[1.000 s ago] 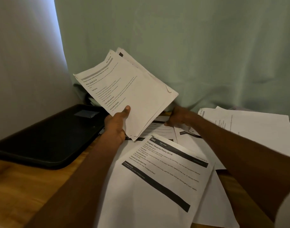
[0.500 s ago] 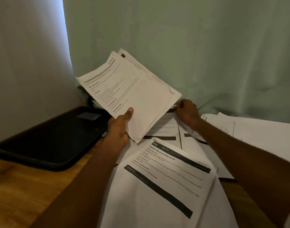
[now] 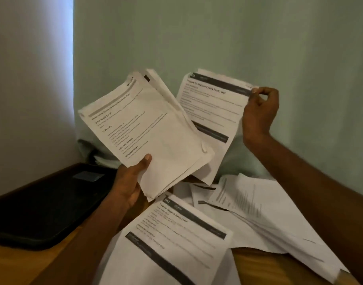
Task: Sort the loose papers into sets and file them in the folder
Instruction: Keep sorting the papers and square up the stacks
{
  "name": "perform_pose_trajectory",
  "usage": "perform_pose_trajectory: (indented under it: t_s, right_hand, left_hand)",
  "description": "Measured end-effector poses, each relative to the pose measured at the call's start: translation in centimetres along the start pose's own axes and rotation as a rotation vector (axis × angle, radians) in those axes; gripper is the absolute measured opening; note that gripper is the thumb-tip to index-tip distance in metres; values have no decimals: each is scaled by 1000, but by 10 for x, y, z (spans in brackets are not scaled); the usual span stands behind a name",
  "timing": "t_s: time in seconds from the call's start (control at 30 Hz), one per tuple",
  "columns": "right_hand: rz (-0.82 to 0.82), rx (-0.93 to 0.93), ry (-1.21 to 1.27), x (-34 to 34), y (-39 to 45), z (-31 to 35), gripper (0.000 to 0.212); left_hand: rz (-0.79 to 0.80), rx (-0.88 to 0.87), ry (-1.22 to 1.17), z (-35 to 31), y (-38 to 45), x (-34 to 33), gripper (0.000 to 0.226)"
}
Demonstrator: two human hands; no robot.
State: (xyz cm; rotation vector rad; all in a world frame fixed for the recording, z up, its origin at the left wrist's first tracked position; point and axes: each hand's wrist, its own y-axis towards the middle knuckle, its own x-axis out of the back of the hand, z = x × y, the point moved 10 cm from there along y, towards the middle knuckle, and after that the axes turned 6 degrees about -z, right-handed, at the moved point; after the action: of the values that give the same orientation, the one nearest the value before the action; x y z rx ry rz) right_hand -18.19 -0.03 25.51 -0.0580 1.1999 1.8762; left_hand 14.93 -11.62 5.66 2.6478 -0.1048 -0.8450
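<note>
While left hand (image 3: 128, 183) grips the sorted stack (image 3: 154, 132), right hand (image 3: 259, 109) pinches 1 lifted sheet (image 3: 212, 112); sorting step. Next: match it to the stack, folder (image 3: 42, 204) untouched.

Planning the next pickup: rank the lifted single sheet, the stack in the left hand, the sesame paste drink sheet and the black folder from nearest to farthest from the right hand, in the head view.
1. Lifted single sheet: pinched at its top corner by the right hand.
2. Stack: left of it, held up by the left hand.
3. Sesame paste drink sheet: below, on the table.
4. Black folder: far left.
</note>
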Motion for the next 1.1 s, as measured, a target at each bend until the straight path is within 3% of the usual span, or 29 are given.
perform_pose_trajectory:
  t_s: [0.1,0.27,0.5,0.63,0.73,0.83,0.9,0.97,1.1]
  right_hand:
    - [-114,27,13,33,29,30,3]
    - [-173,-91,-21,97,51,21,7]
    - [-89,-231,-149,188,13,-40,24]
    - [-46,-470,-193,219,-23,-103,19]
    - [159,-649,-210,208,-58,-135,19]
    - [350,-723,-229,185,-80,-142,39]
    - [414,-752,-192,179,-88,-147,25]
    - [439,-738,-200,181,-91,-151,14]
    - [322,-719,-200,195,-85,-155,27]
  left_hand:
    - [47,19,10,-14,1,-34,64]
    - [214,52,37,-24,-18,-123,49]
    - [547,421,261,97,-63,-167,53]
    - [445,465,330,139,-66,-151,46]
    - [313,495,338,155,-62,-131,50]
    - [284,479,360,159,-61,-126,57]
    - [300,468,364,158,-64,-129,56]
    - [307,460,368,156,-65,-132,56]
    - [318,428,348,155,-62,-130,61]
